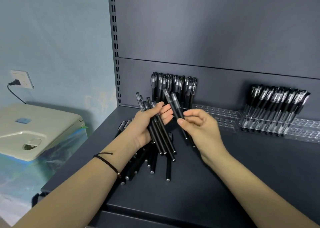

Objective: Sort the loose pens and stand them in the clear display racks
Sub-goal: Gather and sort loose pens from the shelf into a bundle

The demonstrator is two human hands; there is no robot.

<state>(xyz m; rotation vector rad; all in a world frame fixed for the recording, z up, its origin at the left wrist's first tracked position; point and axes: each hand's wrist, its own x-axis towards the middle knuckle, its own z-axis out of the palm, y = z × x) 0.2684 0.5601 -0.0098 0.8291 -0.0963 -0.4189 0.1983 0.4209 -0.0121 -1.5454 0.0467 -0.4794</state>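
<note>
My right hand (199, 124) pinches two black pens (174, 106) between thumb and fingers, caps up and tilted to the left. My left hand (147, 122) is closed around a bundle (159, 134) of about four or five of the same pens, caps up, and its fingertips almost touch the two pens on the right. I judge that I am collecting pens of one kind into this bundle before I put them in a rack.

Under the hands, a loose pile (150, 165) of black pens lies on the dark counter (225, 184), spread like a fan. These are not sorted yet.

Behind the hands, one group (173, 86) of capped pens stands upright at the back panel; its rack I cannot see clearly. To the right of it, a clear rack (223, 115) looks empty. Farther right, another clear rack (265, 125) carries a full row of grip pens (277, 99), leaning to the right.

So I think the task is about half done: two groups stand, one rack waits, and the pile plus the pens in both hands are left.
</note>
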